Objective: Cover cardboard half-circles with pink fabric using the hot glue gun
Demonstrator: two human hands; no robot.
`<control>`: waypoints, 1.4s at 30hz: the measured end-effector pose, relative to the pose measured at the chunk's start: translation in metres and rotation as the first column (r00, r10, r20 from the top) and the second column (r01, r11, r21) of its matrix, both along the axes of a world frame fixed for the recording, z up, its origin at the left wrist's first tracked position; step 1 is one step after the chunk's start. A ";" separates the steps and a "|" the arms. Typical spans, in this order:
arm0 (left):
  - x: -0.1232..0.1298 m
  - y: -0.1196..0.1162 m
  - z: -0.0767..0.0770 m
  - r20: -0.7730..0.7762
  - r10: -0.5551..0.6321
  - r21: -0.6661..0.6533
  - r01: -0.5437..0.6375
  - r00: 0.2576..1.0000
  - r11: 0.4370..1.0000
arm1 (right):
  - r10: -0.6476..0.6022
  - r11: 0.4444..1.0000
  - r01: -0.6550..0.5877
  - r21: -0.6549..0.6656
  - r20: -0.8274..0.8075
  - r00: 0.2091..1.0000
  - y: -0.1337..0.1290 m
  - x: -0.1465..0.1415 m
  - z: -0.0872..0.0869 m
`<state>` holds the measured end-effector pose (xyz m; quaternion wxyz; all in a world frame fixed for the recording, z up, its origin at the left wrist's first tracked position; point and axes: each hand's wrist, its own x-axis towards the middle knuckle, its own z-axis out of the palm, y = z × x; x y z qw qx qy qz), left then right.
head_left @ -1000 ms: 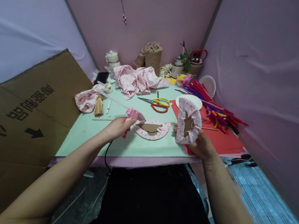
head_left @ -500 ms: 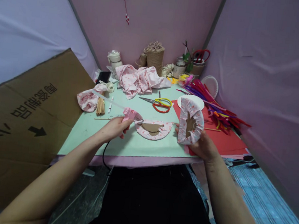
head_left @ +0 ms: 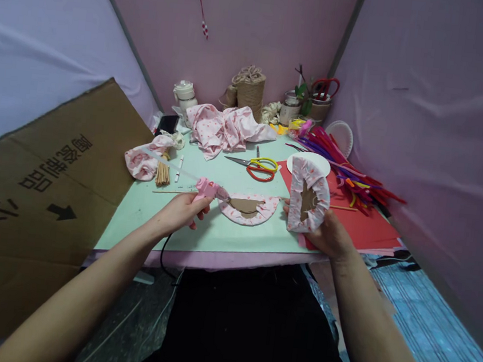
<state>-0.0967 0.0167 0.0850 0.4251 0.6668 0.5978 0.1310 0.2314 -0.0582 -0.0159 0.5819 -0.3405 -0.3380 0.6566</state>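
Observation:
My left hand (head_left: 184, 211) is closed around a pink hot glue gun (head_left: 207, 188), a clear glue stick rising from its back end. Its nozzle is at the left end of a half-round cardboard piece edged with pink patterned cloth (head_left: 252, 219), which lies flat on the table. In my right hand (head_left: 331, 235) a second half-round piece (head_left: 321, 198) is held upright, its gathered cloth border and bare brown cardboard middle facing me. The fingers behind this piece are mostly hidden.
Scissors (head_left: 258, 165) lie beyond the flat piece. Crumpled pink cloth (head_left: 225, 130) and twine (head_left: 251, 93) are at the back. Pipe cleaners (head_left: 354, 178) and red sheets (head_left: 365, 231) cover the right side. Bundled sticks (head_left: 163, 174) and a large cardboard sheet (head_left: 64, 185) are at left.
The glue gun in my left hand has shifted slightly left and down, its nozzle now at the flat piece's left end. My right hand and its piece have hardly moved.

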 end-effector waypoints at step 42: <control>0.018 -0.021 0.011 -0.105 -0.168 -0.008 0.168 0.980 0.986 | 0.009 1.000 -0.009 0.024 -0.012 1.000 0.000 -0.001 0.002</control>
